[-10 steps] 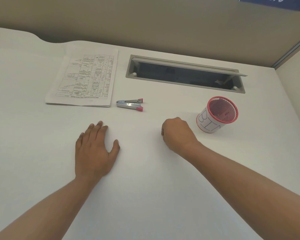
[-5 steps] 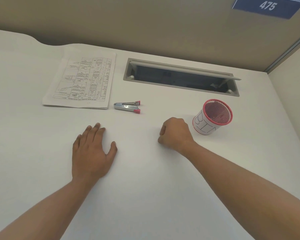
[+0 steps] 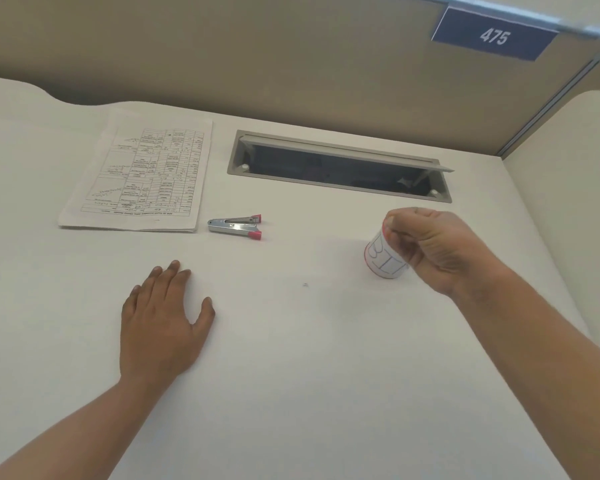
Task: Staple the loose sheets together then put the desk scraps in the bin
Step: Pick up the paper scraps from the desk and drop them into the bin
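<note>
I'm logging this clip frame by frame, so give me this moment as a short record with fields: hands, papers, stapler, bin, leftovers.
left hand: flat on the desk, empty
right hand: closed, raised over the bin; contents not visible
papers: stacked at far left
stapler: lying beside the papers, untouched
bin: upright, labelled, mostly hidden by the hand
leftovers: one tiny scrap on the desk

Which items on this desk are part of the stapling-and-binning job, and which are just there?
Job items:
sheets
stapler
bin, under the right hand
small scrap

Just there:
cable hatch
475 sign
</note>
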Tool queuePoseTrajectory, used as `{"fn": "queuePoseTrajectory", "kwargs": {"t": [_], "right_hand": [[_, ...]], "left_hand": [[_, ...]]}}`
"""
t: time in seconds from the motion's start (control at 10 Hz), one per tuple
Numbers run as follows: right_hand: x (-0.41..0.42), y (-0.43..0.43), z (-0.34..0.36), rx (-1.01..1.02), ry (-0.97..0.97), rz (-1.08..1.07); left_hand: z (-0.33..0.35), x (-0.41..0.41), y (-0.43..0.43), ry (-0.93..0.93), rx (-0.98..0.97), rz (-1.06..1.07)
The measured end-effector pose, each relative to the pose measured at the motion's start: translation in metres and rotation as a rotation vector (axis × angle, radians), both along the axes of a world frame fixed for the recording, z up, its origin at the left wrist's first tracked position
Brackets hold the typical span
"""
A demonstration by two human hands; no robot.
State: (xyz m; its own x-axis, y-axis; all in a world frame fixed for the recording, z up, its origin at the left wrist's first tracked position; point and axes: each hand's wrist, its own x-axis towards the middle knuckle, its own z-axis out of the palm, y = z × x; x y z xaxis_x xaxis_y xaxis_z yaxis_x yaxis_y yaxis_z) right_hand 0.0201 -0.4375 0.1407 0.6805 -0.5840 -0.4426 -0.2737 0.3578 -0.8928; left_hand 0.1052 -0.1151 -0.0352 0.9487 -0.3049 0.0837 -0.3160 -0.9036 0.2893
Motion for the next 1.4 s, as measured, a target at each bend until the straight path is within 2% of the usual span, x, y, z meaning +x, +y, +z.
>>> {"fn": "queuePoseTrajectory", "kwargs": {"t": [0.2, 0.3, 0.4, 0.5, 0.7, 0.9, 1.1, 1.2, 1.4], "right_hand": [[0.001, -0.052, 0.017, -0.547, 0.284, 0.125], [0.007, -0.064, 0.009, -0.839, 0.476, 0.262], [0.014, -0.067, 0.003, -1.025, 0.614, 0.481], [0.018, -0.07, -0.001, -1.096, 0.638, 0.552], [0.018, -0.07, -0.002, -1.169, 0.596, 0.524], [0.018, -0.067, -0.003, -1.203, 0.658, 0.695], [0.02, -0.051, -0.004, -1.218, 0.541, 0.52], [0.02, -0.025, -0.004, -1.187, 0.471, 0.563], [0.021, 0.035, -0.05, -1.216, 0.387, 0.838]], "left_hand": [[0.002, 0.0, -0.002, 0.012, -0.004, 0.001], [0.002, 0.0, -0.001, 0.015, -0.001, -0.004], [0.002, 0.0, -0.002, 0.008, 0.001, -0.007], [0.002, -0.001, -0.002, 0.005, -0.001, -0.006], [0.001, 0.0, -0.002, 0.002, 0.002, -0.004], [0.002, 0.001, -0.003, -0.002, 0.002, -0.005], [0.001, 0.0, -0.001, -0.025, -0.006, 0.003], [0.001, 0.0, -0.002, -0.026, -0.001, -0.001], [0.0, 0.001, -0.001, -0.023, 0.003, 0.004]]}}
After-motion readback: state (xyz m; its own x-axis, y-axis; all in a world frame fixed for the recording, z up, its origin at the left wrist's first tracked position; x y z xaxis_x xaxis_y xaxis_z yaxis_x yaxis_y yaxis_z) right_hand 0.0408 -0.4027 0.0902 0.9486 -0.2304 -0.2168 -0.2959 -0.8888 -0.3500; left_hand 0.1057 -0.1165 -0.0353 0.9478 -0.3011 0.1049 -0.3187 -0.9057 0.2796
